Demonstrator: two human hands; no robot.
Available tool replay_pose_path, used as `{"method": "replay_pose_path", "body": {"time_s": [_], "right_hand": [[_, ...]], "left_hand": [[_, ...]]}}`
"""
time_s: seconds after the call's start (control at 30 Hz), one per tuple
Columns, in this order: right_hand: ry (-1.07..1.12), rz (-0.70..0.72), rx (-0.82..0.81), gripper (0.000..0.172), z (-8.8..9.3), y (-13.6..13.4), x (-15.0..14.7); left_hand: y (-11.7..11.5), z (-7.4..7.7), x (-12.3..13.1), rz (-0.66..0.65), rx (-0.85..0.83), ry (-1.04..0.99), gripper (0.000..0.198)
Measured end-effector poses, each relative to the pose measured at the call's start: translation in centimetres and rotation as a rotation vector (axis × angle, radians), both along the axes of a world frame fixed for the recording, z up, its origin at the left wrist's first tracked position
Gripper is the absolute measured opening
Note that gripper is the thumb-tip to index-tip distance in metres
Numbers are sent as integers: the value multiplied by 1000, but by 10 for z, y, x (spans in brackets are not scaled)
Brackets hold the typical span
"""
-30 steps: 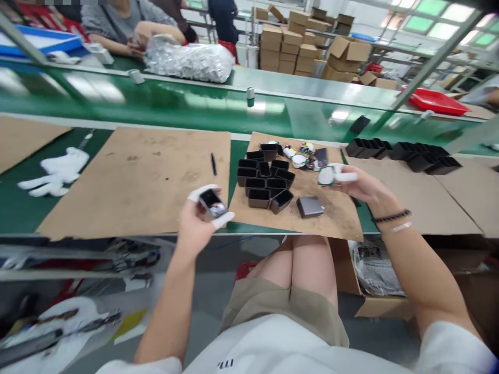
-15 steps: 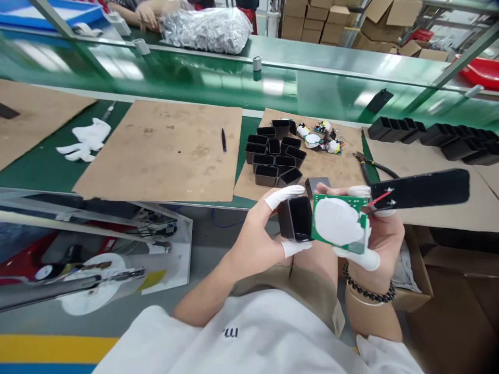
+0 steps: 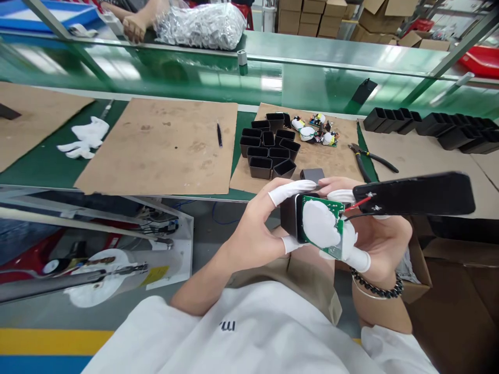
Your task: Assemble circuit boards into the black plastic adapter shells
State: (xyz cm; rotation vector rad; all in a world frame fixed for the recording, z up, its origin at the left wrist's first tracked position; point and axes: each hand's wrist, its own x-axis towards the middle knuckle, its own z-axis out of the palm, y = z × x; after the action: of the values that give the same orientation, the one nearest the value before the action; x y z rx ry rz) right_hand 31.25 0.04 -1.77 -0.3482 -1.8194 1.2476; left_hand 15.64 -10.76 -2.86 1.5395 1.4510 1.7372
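Observation:
My left hand (image 3: pixel 261 228), with white fingertip covers, grips a black box-shaped housing (image 3: pixel 289 217) with its open end facing right. At that opening is a green circuit board (image 3: pixel 331 249) topped by a white blob (image 3: pixel 320 223); its left edge meets the housing's rim. My right hand (image 3: pixel 376 239) holds the board by its right side. A red and a black wire join the board to a long black plate (image 3: pixel 421 195), which extends right from my right fingers. How far the board sits inside the housing is partly hidden.
Behind my hands, black housings (image 3: pixel 260 167), circuit boards (image 3: pixel 307 134) and pliers (image 3: pixel 362 161) lie on the bench. A tweezer-like tool (image 3: pixel 219 135) rests on cardboard (image 3: pixel 156 150). More housings (image 3: pixel 390 120) stand right. Another person's hand (image 3: pixel 134 27) is across the bench.
The circuit board has moved left and now meets the housing's opening. The black plate has shifted slightly right, and the black wire now shows. The other person's hand has moved left.

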Motion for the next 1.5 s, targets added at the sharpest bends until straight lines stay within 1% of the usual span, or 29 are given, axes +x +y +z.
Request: {"method": "replay_pose_path", "body": {"time_s": [0.07,0.17,0.27,0.37,0.43,0.5,0.63,0.7,0.77,0.87,0.97,1.03,1.13,1.3,1.37,1.43,1.5], "right_hand": [[16,-35,0,38,-2,1,-1],[92,-41,60,34,-3,3,-4],[202,28,127,32,-3,6,-8],[236,95,163,40,-5,8,-8],[242,100,154,45,-8,9,-6],[265,91,141,47,-10,10,-5],[303,118,142,53,-12,12,-7],[333,128,129,53,-12,13,-10],[372,106,107,52,-14,13,-14],[427,89,81,56,-17,12,-20],[469,70,72,52,-21,9,-23],[454,45,35,48,-24,8,-24],[415,54,-10,50,-28,9,-23],[417,84,29,56,-31,9,-19],[427,102,71,59,-32,7,-15],[418,57,105,60,-34,6,-8],[324,3,53,56,-36,6,2]], "left_hand": [[1,1,1,-6,6,5,56],[3,1,3,-2,26,10,56],[4,1,3,-9,57,22,59],[4,3,3,-21,63,40,60],[4,4,3,-17,53,40,59],[4,5,3,-9,37,40,59],[4,8,2,-9,15,60,65],[4,10,1,4,-9,82,64],[3,13,-1,20,-34,106,63],[3,17,-2,29,-46,120,61],[4,18,-3,33,-57,115,61],[5,17,-3,37,-65,113,61],[6,13,-1,43,-71,118,63],[7,6,2,51,-72,111,64],[9,1,1,34,-29,124,67],[12,-6,-2,-6,61,144,68],[16,-12,-5,-65,191,164,66]]}}
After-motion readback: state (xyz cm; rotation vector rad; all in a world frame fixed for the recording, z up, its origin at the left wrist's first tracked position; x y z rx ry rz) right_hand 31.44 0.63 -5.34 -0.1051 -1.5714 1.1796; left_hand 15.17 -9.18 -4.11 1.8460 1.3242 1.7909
